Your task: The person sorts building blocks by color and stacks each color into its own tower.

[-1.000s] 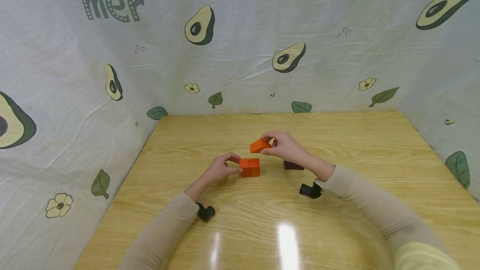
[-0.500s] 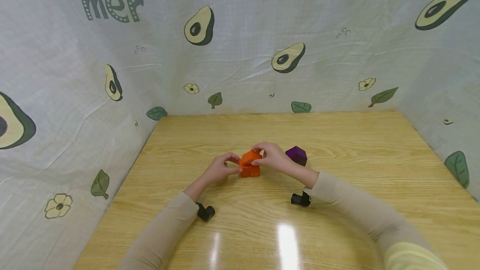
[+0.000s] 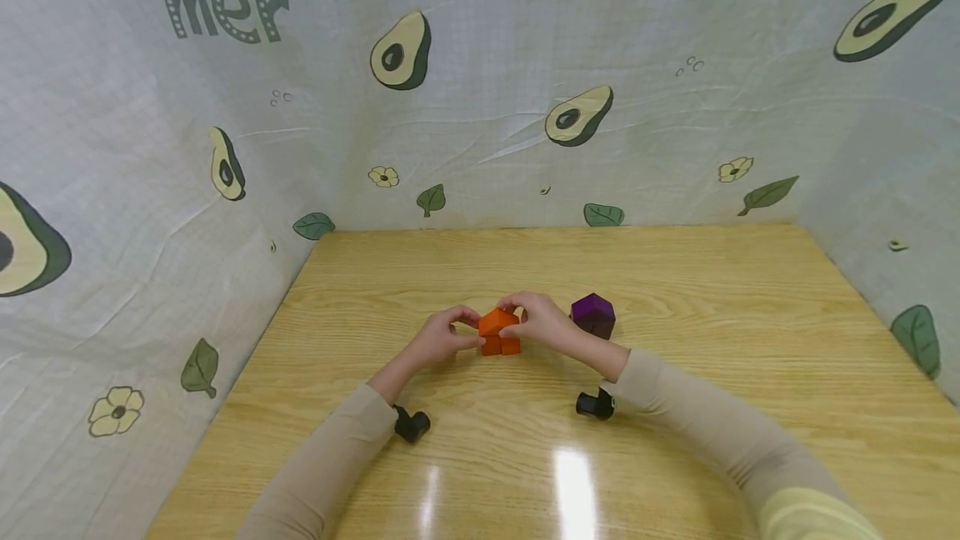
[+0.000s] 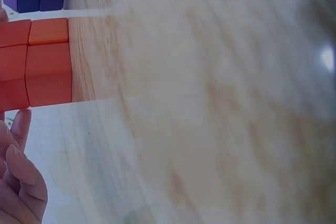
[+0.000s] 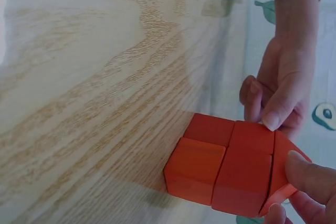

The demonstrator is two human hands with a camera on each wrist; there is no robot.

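Several orange blocks (image 3: 501,346) stand stacked on the table, two wide and two high in the right wrist view (image 5: 241,177). On top lies an orange roof-shaped block (image 3: 497,322), pinched between thumb and fingers by my right hand (image 3: 542,323) from the right. At the stack's left side, my left hand (image 3: 442,338) holds the upper left block with thumb in front and finger behind. The left thumb touches that upper block in the right wrist view, where the left hand (image 5: 281,85) appears; its other contact is hidden.
A similar purple stack (image 3: 593,315) with a peaked top stands to the right, near my right forearm. Black wrist cameras (image 3: 410,424) hang below both wrists. A printed cloth (image 3: 480,148) closes off the table's (image 3: 675,273) far edge and sides.
My right hand has brought the orange roof-shaped block left and down onto the orange stack, where it now sits level. The purple stack has come into fuller view. The left hand has stayed still.
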